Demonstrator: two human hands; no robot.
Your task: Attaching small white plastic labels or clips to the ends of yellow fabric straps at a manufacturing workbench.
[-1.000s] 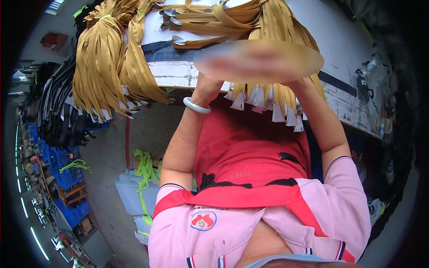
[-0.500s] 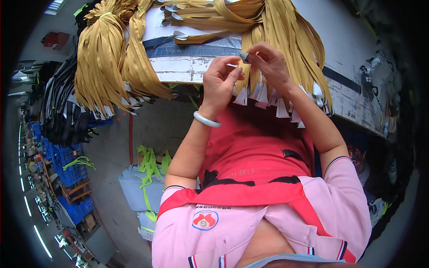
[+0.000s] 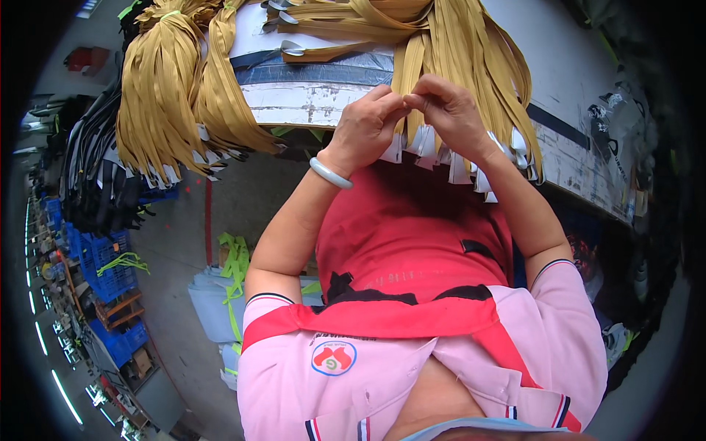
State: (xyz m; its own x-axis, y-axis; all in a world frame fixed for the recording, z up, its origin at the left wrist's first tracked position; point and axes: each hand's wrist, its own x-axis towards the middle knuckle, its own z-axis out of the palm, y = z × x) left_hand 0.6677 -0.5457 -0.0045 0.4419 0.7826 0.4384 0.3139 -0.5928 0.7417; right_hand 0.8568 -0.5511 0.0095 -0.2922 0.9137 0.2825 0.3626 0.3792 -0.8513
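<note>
Thumb and fingers of my left hand [image 3: 368,126] are pinched together, with a pale bangle [image 3: 330,173] at the wrist. My right hand [image 3: 452,117] is also closed in a pinch, its fingertips meeting the left ones. Whatever lies between the fingers is hidden now; a small grey piece showed in my right fingertips just before. Beneath and behind the hands, a bunch of long golden-yellow fabric strips [image 3: 471,55] hangs over the table edge, with white and silvery ends [image 3: 424,141]. More golden strips [image 3: 353,16] lie across the table to the left.
Golden bundles [image 3: 165,88] hang off the white table's [image 3: 294,103] left part, beside black strips [image 3: 92,169]. Pale blue-grey pieces with lime-green ties [image 3: 213,301] rest below. Blue crates [image 3: 107,261] stand at far left. A grey-and-black bag [image 3: 618,136] lies on the right.
My left hand has moved up and right, and its fingertips now meet the right hand's. The grey piece that showed in my right fingertips is covered now. The view has shifted slightly.
</note>
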